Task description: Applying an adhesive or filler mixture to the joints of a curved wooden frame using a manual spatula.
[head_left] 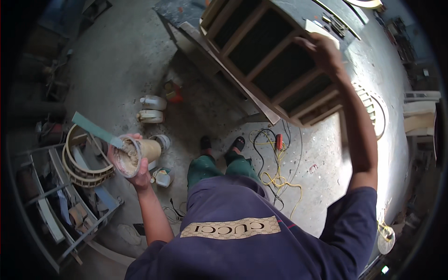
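My left hand (143, 173) is wrapped round a tub (151, 149), tilted so that its mouth shows. Beige paste (131, 153) lies inside, and a flat green strip like a spatula (95, 129) sticks out over the rim. At the upper right, my right hand (325, 53) has its fingers curled over the upper edge of a large curved wooden frame (271, 56). Crosswise ribs divide this frame, with dark panels between them. It rests tilted at the edge of a dark grey worktable (175, 11).
Hand tools (335, 25) lie on the table's far side. Below, yellow and black cables run from a red power strip (279, 142). White jugs (153, 102) and an orange item (174, 95) stand on the floor. At left, a metal rack (88, 239) holds offcuts beside round slatted frames (86, 181).
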A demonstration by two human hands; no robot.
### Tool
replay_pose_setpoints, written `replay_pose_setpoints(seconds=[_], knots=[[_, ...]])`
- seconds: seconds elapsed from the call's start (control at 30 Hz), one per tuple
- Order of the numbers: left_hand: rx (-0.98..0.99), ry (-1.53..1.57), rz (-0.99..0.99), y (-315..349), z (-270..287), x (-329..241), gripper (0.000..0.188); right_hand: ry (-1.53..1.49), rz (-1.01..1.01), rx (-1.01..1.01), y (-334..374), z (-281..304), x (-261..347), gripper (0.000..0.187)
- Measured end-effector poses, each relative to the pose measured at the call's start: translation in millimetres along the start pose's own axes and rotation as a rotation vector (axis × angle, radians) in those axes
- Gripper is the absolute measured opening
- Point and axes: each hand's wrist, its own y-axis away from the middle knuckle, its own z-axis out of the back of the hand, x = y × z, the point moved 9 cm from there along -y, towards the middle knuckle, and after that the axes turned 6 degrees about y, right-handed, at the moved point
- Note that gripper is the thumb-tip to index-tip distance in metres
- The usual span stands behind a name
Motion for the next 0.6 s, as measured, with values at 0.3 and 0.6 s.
replay_pose_setpoints(seconds=[0.3, 0.6], knots=[[-0.13, -0.005, -0.03, 16.2, 20.3, -17.6, 0.097, -0.528, -0.094, 0.164, 122.8, 111.2, -13.1, 0.032], [-0.149, -0.027, -0.054, 6.8, 79.3, -25.8, 0.091, -0.696, -0.082, 0.309, 231.6, 133.2, 45.5, 0.051]])
